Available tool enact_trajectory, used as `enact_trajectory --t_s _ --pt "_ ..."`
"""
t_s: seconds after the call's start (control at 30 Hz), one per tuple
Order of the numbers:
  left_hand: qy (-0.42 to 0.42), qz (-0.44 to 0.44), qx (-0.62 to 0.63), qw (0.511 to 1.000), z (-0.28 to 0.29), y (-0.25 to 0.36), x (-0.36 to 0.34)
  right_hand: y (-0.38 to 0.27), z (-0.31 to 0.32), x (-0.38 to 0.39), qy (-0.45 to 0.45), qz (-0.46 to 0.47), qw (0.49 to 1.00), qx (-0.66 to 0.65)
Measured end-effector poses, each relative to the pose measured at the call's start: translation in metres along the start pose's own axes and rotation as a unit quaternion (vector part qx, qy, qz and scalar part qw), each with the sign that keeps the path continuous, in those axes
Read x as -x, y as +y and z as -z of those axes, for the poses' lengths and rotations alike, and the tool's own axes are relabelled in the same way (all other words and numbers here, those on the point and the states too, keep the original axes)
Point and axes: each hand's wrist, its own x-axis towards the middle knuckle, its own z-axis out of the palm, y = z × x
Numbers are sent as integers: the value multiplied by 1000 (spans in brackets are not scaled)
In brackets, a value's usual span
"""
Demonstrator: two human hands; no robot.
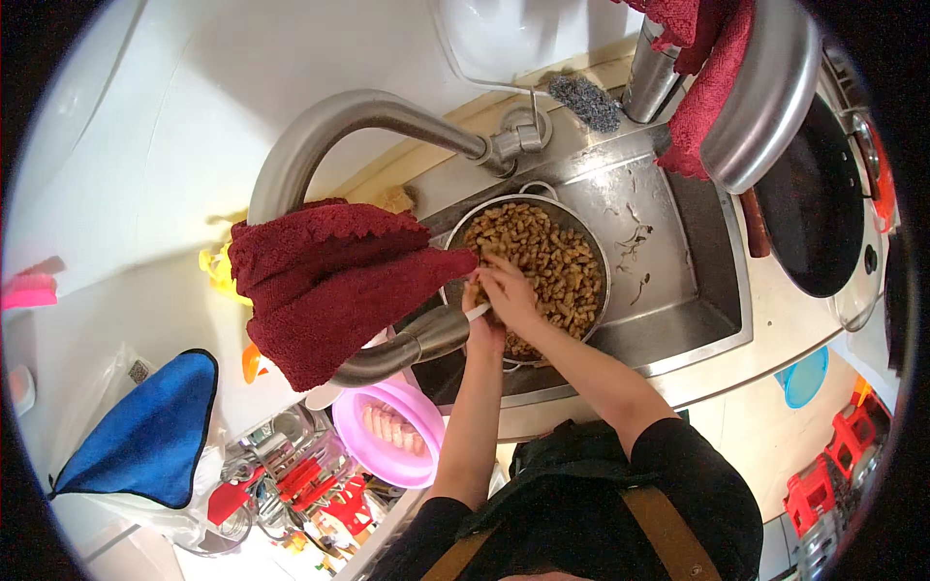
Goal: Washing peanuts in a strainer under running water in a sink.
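A round metal pot sits in the sink, filled with small brown knobbly pieces that look like unshelled peanuts. My left hand is over the pot's near left side, beside a pale tip at the end of the metal spout. Right against it, my right hand has its fingers bent together toward the left one. Both hands look closed, and whatever lies between their fingers is too small to make out. A dark red towel drapes over the curved faucet, its corner close to my fingertips.
Dark scraps lie in the steel sink right of the pot. A black pan and another towel-draped metal tube are at right. A pink basin, a blue cloth and assorted utensils stand at lower left.
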Motion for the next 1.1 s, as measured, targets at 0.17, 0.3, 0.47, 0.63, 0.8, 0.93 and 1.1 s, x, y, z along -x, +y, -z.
enact_trajectory --t_s 0.17,0.3,0.47,0.63,0.8,0.93,1.1 --pt "-457 -36 113 881 83 -5 -57 -53 -6 39 -30 139 975 170" --pt "-118 -19 5 993 77 -28 -54 -26 2 6 -53 -10 995 88" --pt "-118 -36 110 986 82 -34 -53 -30 -14 37 -4 114 982 149" --pt "-196 0 153 969 40 -38 -31 -8 1 -2 -15 4 996 86" --pt "-243 7 194 950 49 -21 -50 -19 -2 29 -22 68 989 128" --pt "-282 32 227 932 49 -64 -49 -14 5 -4 -8 6 994 107" --pt "-331 37 267 904 63 -42 -71 -23 -4 31 -31 51 990 125"
